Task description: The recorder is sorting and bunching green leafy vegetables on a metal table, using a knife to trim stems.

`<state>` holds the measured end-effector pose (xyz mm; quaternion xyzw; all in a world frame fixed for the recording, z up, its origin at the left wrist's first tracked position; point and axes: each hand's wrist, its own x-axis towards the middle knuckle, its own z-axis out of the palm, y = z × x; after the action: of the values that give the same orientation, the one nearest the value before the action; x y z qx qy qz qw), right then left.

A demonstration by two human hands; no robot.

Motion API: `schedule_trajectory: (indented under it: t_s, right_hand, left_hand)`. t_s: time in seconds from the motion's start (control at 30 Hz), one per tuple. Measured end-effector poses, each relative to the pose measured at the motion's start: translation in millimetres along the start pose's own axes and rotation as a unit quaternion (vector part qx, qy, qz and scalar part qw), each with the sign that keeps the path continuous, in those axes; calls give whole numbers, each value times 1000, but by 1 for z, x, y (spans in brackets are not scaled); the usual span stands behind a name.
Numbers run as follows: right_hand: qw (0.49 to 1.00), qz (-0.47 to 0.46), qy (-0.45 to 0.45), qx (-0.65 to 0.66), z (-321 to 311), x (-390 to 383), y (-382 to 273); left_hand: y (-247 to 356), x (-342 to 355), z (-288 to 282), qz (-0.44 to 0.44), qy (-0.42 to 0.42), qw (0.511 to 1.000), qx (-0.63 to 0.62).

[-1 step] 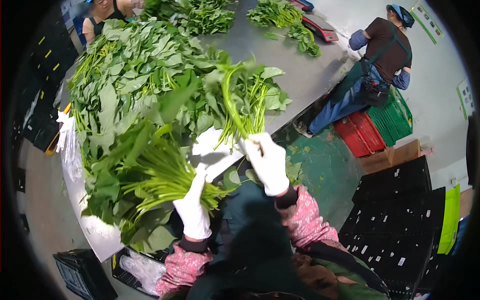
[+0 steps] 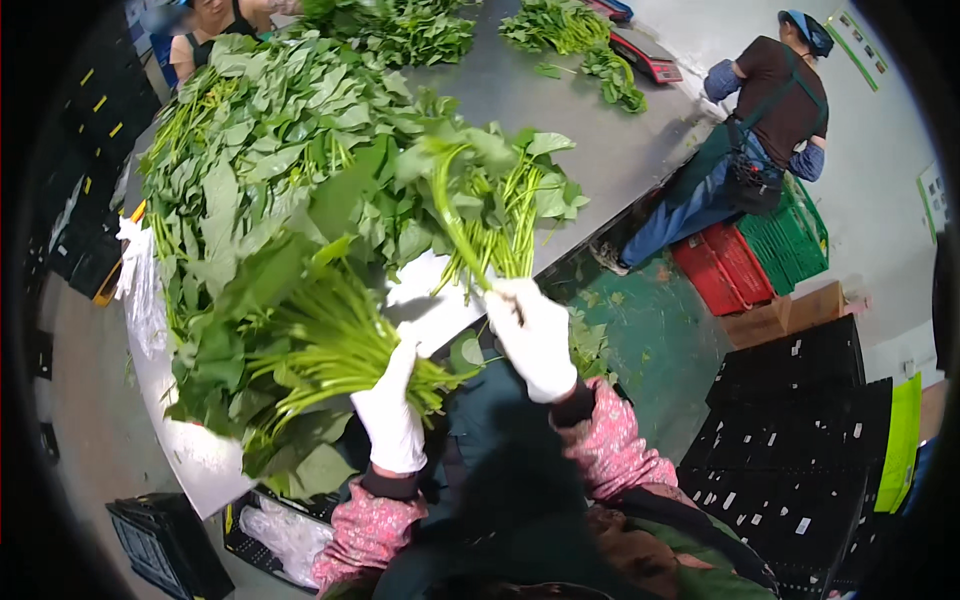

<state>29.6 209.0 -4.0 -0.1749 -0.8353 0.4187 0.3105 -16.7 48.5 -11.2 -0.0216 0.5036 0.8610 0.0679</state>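
Observation:
My left hand (image 2: 393, 410), in a white glove, is closed around a thick bunch of leafy green stems (image 2: 325, 350), its broad leaves fanning out to the left over the table edge. My right hand (image 2: 525, 335), also gloved in white, is closed on a slim strand of greens (image 2: 455, 230) that rises to a leafy, slightly blurred top. Behind both hands a large heap of leafy greens (image 2: 250, 150) covers the left part of the metal table (image 2: 610, 160), and a bundle of stems (image 2: 505, 225) lies at the heap's right side.
Co-workers stand at the back left (image 2: 205, 35) and right (image 2: 770, 110). A red scale (image 2: 650, 55) sits at the table's far edge. Red crates (image 2: 720, 270), green crates (image 2: 785, 235), cardboard (image 2: 770, 315) and stacked black crates (image 2: 780, 450) stand to the right; a plastic bag (image 2: 140, 280) hangs at left.
The whole view has shifted very slightly. My right hand and the strand in it sit marginally lower and to the right; both hands keep their holds.

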Motion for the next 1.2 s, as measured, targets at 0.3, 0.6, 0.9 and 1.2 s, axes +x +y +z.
schedule_trajectory:
  t_s: [0.3,0.6,0.9,1.2]
  right_hand:
    - [922,-323,-78,-200,1,-42,-21]
    - [951,61,-284,104,-15,-37,-31]
    - [968,77,-193,139,-5,-39,-23]
    - [959,-247,-97,-104,-3,-48,-8]
  left_hand:
    - [2,-2,-12,-122,-74,987,-78]
    - [13,-9,-16,-131,-127,982,-37]
    - [-9,-24,-19,-76,-176,977,90]
    - [-11,-21,-21,-202,-180,962,-22]
